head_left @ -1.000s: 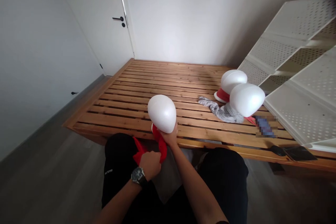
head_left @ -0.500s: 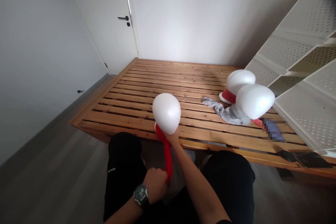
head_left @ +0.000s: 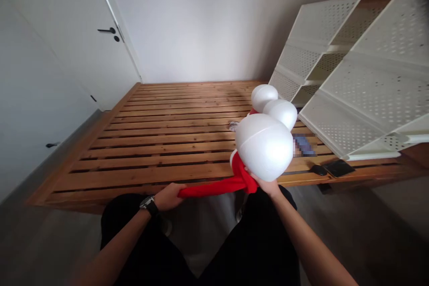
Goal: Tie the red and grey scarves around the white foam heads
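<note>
A white foam mannequin head (head_left: 264, 145), smooth and egg-shaped, is tilted toward me at the table's front edge. A red scarf (head_left: 214, 187) is wrapped at its neck, and one end stretches out to the left. My left hand (head_left: 169, 196), with a watch on the wrist, is closed around that end and pulls it nearly straight. Under the head, my right hand (head_left: 268, 185) grips the neck, with its fingers against the scarf; the head hides part of this hand.
Two more white foam heads, a nearer one (head_left: 283, 112) and a farther one (head_left: 264, 96), stand behind on the slatted wooden table (head_left: 150, 161). Grey cloth (head_left: 233, 126) lies beside them. White perforated racks (head_left: 355, 103), a blurred-out item (head_left: 304, 144), a black mouse (head_left: 318, 170) and a dark flat object (head_left: 339, 168) are at right.
The view has turned right. The held head has come closer and tilted. My left hand has swung up and out to the left, drawing the scarf end from hanging down to stretched sideways.
</note>
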### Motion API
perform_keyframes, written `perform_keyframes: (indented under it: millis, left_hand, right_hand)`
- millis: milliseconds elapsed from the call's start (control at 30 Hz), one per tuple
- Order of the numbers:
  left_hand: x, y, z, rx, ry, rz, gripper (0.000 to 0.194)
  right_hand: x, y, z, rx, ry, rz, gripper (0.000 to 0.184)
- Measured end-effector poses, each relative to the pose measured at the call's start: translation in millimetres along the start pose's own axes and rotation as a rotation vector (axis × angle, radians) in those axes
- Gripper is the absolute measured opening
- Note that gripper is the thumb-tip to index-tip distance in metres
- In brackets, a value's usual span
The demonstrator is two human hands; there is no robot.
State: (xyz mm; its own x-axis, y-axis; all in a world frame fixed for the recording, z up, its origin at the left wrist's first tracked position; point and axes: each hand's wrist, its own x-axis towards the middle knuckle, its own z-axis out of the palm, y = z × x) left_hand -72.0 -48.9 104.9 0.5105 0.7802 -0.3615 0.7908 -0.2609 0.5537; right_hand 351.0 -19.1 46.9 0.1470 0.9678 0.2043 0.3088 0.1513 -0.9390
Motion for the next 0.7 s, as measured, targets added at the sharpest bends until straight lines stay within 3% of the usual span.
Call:
perform_keyframes:
  millis: [167, 300, 400, 500, 600, 700]
  left_hand:
    - [109, 49, 1.3, -0.064, -0.028, 0.254, 0.025]
    - [219, 103, -6.1, -0.005, -0.003, 0.344, 0.036]
    - [295, 136, -10.1, 0.088, 0.040, 0.366, 0.042]
    - [355, 159, -16.4, 0.299, 0.017, 0.383, 0.043]
    - [399, 176, -27.0, 0.455, 0.014, 0.390, 0.041]
    - [434, 190, -37.0, 0.555, 0.056, 0.482, 0.036]
  right_hand:
    - [10, 32, -94, -0.060, 0.069, 0.159, 0.068]
    - [31, 65, -141, -0.094, 0.205, 0.227, 0.068]
    - [45, 91, -162, -0.064, 0.246, 0.228, 0.072]
    - [52, 116, -175, -0.022, 0.200, 0.239, 0.069]
    - [51, 134, -180, 0.007, 0.121, 0.268, 0.066]
    - [48, 143, -181, 0.004, 0.106, 0.283, 0.060]
